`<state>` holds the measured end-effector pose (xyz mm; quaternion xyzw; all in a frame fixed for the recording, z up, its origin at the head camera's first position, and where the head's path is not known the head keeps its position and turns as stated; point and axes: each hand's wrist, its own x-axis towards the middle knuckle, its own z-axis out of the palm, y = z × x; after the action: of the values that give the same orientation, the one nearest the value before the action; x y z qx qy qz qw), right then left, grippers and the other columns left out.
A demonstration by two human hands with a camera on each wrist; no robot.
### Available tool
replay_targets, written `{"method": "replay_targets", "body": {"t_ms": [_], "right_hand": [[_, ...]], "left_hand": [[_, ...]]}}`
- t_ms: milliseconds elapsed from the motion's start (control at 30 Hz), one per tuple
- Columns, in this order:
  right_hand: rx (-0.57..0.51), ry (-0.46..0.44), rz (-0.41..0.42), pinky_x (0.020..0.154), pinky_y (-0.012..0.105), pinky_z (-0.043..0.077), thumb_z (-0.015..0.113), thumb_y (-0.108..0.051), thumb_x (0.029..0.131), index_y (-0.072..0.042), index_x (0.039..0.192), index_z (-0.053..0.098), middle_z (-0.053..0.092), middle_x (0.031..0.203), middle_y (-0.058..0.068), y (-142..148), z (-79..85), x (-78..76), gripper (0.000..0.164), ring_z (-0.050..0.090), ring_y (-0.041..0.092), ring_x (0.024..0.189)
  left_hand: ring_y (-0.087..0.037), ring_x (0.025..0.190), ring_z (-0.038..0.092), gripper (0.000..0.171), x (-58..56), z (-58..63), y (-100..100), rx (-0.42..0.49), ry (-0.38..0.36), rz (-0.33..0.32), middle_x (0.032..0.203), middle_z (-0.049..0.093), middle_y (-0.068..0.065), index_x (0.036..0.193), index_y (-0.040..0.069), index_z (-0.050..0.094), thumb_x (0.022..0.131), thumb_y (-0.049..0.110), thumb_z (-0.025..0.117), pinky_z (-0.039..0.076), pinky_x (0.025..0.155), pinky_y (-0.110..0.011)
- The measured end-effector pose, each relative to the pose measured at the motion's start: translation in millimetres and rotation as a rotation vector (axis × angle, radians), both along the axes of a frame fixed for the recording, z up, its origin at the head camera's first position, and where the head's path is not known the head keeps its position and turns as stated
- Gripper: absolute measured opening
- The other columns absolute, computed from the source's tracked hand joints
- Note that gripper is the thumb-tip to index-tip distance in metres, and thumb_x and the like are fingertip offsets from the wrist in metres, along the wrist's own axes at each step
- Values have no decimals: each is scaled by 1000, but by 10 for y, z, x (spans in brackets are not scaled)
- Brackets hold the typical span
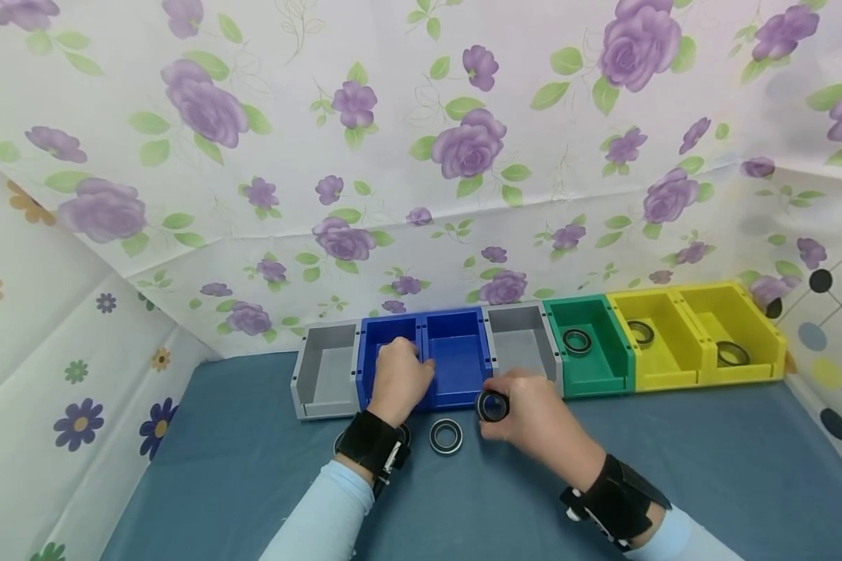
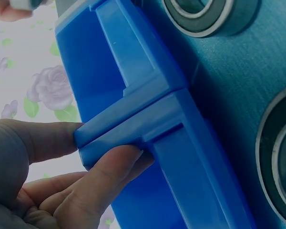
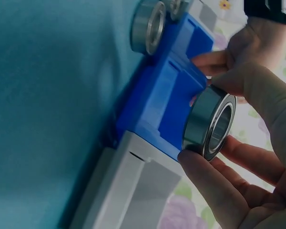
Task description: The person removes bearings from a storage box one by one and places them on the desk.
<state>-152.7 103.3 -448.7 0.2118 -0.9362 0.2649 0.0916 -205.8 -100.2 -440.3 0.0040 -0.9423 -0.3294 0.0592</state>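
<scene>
My right hand (image 1: pixel 536 409) pinches a ball bearing (image 3: pixel 199 119) between thumb and fingertips, holding it on edge near the front of the right gray bin (image 1: pixel 522 343). With thumb and fingers on opposite sides, my left hand (image 1: pixel 401 374) grips the adjoining walls of the left blue bin (image 1: pixel 370 343) and the right blue bin (image 1: pixel 456 354). In the left wrist view, its thumb and index finger lie against those blue walls (image 2: pixel 128 117). Another bearing (image 1: pixel 433 437) lies flat on the cloth before the blue bins. More bearings (image 1: pixel 405 436) are partly hidden by my left wrist.
The bins form a row along the floral backdrop (image 1: pixel 421 171) on a blue cloth (image 1: pixel 252 467). A left gray bin (image 1: pixel 326 370) ends the row. Single bearings lie in the green bin (image 1: pixel 599 366), the left yellow bin (image 1: pixel 666 351) and the right yellow bin (image 1: pixel 723 312).
</scene>
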Motion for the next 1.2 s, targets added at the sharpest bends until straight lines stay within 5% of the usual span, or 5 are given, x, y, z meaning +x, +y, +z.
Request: {"method": "replay_targets", "body": {"t_ms": [533,1200], "right_hand": [[133,-169,66,65,24,44,83,-32,57,-10,103,69,58,89,-2,-82,-169,19,53,52,7,79],[195,-190,153,67,25,46,82,-25,58,-8,101,69,62,91,2,-134,-326,-5,48,53,7,80]], "left_hand": [[-13,37,40,40,-8,47,-13,25,-40,7,49,27,5,54,10,41,83,17,69,29,36,-24],[-11,38,26,46,8,19,9,29,-19,29,51,21,6,53,12,34,82,19,69,22,36,-24]]}}
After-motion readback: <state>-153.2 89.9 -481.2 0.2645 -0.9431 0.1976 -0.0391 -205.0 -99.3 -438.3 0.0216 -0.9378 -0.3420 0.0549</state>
